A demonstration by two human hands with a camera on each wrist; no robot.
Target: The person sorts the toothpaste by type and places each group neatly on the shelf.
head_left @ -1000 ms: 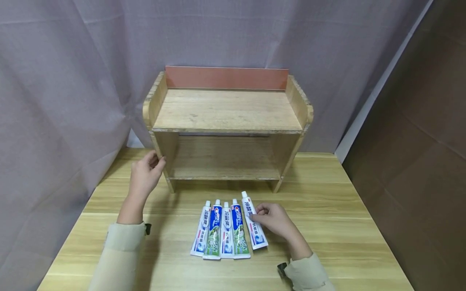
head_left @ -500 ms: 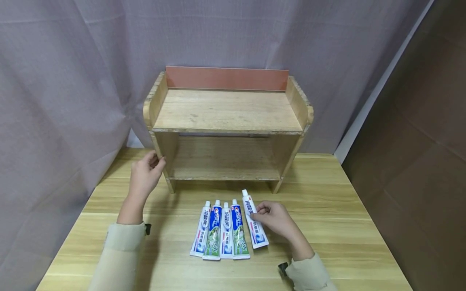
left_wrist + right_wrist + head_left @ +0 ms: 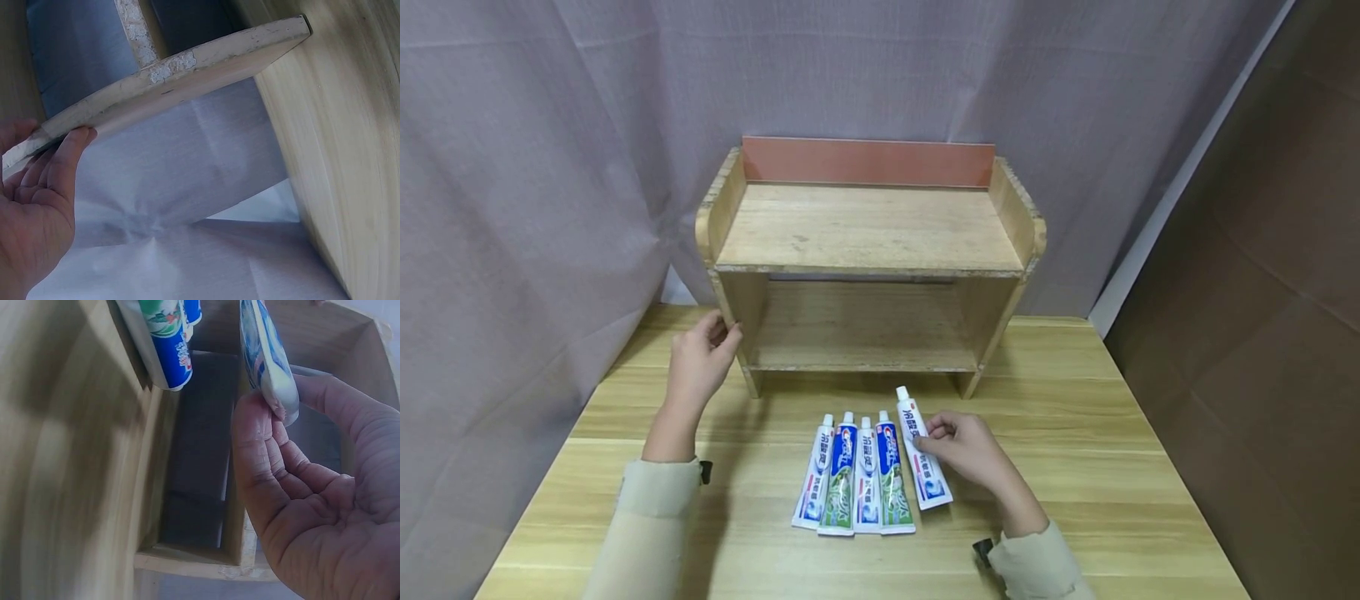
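Note:
My left hand (image 3: pixel 697 357) grips the front edge of the left side panel of a two-tier wooden shelf (image 3: pixel 865 237). In the left wrist view, thumb and fingers lie on opposite faces of that panel (image 3: pixel 206 59). My right hand (image 3: pixel 966 450) pinches a white toothpaste tube (image 3: pixel 928 477) by its right edge, cap pointing toward the shelf and tilted left. The right wrist view shows this tube (image 3: pixel 270 359) edge-on between thumb and fingers. Just left of it, several toothpaste tubes lie side by side, white ones alternating with a blue-and-green tube (image 3: pixel 892 479).
The shelf stands on a wood-grain table (image 3: pixel 1060 400), with a reddish board (image 3: pixel 868 161) along its back. Behind hangs a grey curtain (image 3: pixel 865 67). A brown panel (image 3: pixel 1262 275) rises along the right side.
My right hand has shifted the white toothpaste tube slightly forward, toward the shelf. My left hand stays on the panel, and the other tubes keep their places.

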